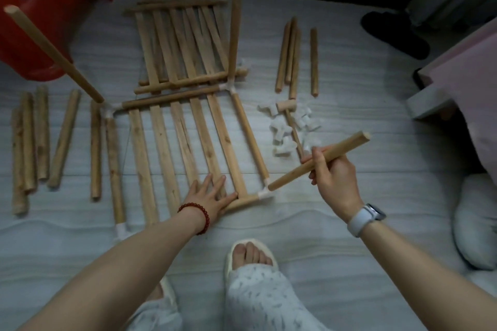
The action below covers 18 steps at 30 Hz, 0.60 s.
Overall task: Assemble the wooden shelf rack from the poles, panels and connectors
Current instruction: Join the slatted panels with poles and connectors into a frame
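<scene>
A slatted wooden panel lies flat on the floor, framed by poles joined with white connectors. Two poles stand up from its far corners, one at the left and one at the right. My left hand presses flat on the panel's near slats, fingers spread. My right hand grips a loose pole whose lower end sits at the white connector on the near right corner. A second slatted panel lies behind.
Several spare poles lie at the left and at the back right. A wooden mallet rests among loose white connectors. A red stool stands at the far left, furniture at the right. My slippered feet are close below.
</scene>
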Tool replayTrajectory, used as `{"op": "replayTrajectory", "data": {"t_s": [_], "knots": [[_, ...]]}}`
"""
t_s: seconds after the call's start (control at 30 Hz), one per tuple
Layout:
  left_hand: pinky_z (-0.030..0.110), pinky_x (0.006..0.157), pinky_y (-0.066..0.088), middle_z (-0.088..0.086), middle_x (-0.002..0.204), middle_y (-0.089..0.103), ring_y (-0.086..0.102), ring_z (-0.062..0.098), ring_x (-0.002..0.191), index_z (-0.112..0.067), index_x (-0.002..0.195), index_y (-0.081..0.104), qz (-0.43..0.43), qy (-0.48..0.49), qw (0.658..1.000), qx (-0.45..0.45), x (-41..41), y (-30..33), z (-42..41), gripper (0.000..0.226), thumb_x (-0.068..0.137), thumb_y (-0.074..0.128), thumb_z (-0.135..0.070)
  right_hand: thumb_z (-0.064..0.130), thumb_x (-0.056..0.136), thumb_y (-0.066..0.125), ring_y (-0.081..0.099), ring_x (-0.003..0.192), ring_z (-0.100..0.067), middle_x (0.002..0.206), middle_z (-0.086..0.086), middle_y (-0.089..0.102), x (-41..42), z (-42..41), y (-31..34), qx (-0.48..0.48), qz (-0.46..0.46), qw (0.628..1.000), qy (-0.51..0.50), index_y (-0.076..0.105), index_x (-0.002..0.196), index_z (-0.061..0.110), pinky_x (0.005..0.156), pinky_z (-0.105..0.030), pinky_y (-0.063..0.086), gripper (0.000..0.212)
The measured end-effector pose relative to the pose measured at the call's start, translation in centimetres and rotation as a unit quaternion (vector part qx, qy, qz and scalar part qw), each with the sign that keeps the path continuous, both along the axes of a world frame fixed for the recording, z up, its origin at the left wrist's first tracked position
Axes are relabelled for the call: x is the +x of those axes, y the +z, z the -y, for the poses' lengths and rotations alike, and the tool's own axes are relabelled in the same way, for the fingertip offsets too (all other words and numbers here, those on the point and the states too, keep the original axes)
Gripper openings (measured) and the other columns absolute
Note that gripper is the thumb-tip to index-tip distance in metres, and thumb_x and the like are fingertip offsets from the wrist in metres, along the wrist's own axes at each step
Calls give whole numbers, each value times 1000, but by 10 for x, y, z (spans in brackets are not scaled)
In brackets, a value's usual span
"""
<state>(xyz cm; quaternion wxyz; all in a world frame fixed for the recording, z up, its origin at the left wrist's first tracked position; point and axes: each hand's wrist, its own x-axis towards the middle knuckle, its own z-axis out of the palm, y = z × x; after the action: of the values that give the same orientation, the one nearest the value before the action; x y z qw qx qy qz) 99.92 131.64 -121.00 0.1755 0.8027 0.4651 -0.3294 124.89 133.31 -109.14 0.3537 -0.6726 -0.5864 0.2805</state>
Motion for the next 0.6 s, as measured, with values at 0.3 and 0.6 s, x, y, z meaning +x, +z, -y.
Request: {"op": "replayTrajectory", "data": {"t_s": [0.3,0.6], "knots": [[55,113,5,4,151,-31,-21,36,139,-46,141,-16,-1,6,1000,-26,4,-2,-10,72,100,35,-18,23,94,50,63,61,-6,77,12,60,14,9,5,-25,24,997,71,65,92,6,61,-30,54,23],[57,112,3,3,151,-31,-25,35,138,-48,142,-10,24,29,998,-50,6,-2,-12,64,101,29,-19,13,92,55,67,82,-20,91,14,63,6,16,-2,-96,-10,986,132,61,94,7,73,-42,56,9]]}}
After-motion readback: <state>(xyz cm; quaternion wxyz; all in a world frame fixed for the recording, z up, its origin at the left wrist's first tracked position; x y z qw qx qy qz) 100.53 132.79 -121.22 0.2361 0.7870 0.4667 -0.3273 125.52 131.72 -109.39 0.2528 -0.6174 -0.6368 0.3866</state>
